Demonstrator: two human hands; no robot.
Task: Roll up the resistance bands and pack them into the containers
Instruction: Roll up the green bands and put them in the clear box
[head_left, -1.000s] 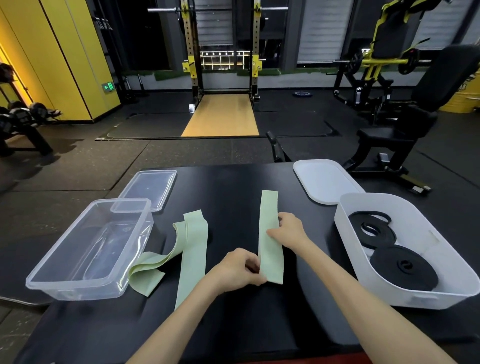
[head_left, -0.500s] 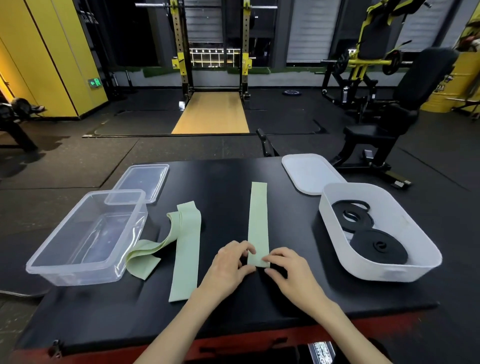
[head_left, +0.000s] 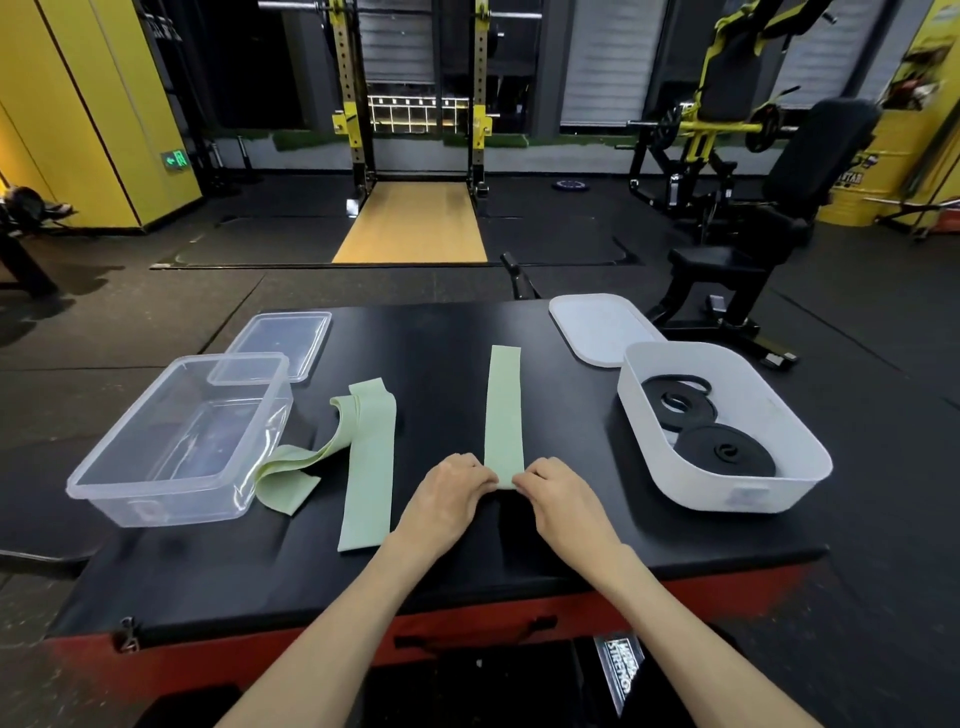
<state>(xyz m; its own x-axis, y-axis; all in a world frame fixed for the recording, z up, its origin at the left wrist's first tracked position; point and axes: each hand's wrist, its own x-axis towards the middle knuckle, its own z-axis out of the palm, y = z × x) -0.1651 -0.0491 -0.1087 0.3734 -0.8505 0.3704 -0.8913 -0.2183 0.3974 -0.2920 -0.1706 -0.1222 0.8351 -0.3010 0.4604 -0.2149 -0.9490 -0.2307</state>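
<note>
On the gym's black padded counter (head_left: 498, 551), the left hand (head_left: 447, 499) and right hand (head_left: 563, 501) pinch, fingers curled, the near end of a pale green resistance band (head_left: 503, 415), a flat, smooth strip lying mid-counter. Its long axis runs straight away from the person, the far end pointing between the clear container (head_left: 156, 499) at left and the white container (head_left: 737, 493) at right.

Ahead of the left hand (head_left: 447, 499) I see a squat rack (head_left: 358, 104) over a wooden platform (head_left: 415, 223) on dark rubber floor (head_left: 156, 322). Far out to that hand's left, yellow wall panels (head_left: 93, 104) carry a lit green exit sign (head_left: 174, 159). Beyond the right hand (head_left: 566, 499), a black-and-yellow weight machine (head_left: 698, 140) stands before shuttered windows (head_left: 602, 62), with a black padded seat (head_left: 826, 150) nearer.
</note>
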